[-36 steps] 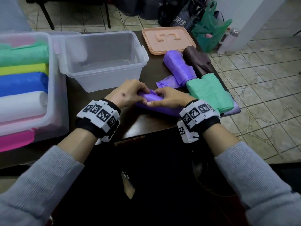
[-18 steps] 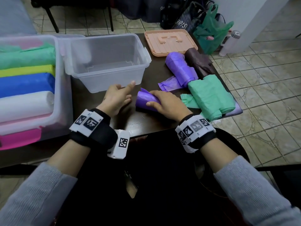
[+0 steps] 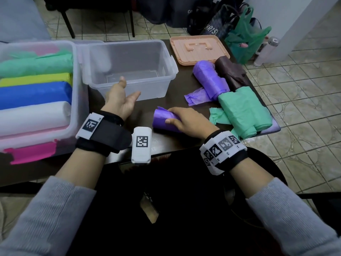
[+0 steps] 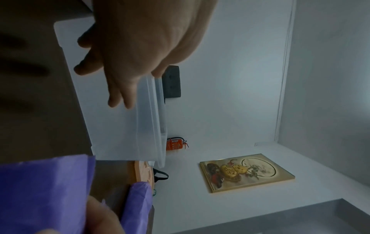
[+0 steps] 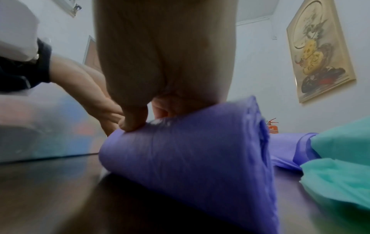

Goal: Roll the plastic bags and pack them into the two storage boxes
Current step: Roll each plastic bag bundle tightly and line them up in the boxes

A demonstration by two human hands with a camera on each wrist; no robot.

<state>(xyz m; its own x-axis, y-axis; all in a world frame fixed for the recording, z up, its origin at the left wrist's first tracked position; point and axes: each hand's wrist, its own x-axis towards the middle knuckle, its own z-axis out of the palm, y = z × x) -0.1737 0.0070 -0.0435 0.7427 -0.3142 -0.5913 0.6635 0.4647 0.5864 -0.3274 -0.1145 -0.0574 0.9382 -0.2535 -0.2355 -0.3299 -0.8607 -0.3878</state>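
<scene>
A rolled purple bag [image 3: 163, 120] [image 5: 192, 152] lies on the dark table near its front edge. My right hand [image 3: 181, 120] grips it from above, thumb and fingers curled round the roll. My left hand [image 3: 122, 97] [image 4: 128, 52] hovers open, palm turned inward, just in front of the empty clear box [image 3: 129, 58], apart from the roll. A second clear box [image 3: 78, 85] at the left holds green, yellow, blue and white rolls. More bags lie at the right: a purple roll [image 3: 210, 78], a brown one [image 3: 231, 73] and a folded green one [image 3: 243, 109].
A peach lid [image 3: 198, 49] lies behind the bags at the table's far right. A pink lid [image 3: 31, 154] pokes out under the left box. The table's front edge runs just below my wrists. Bags and a bottle stand on the tiled floor beyond.
My left hand let go of the purple roll and moved left and up toward the empty box, opening. My right hand keeps hold of the roll.
</scene>
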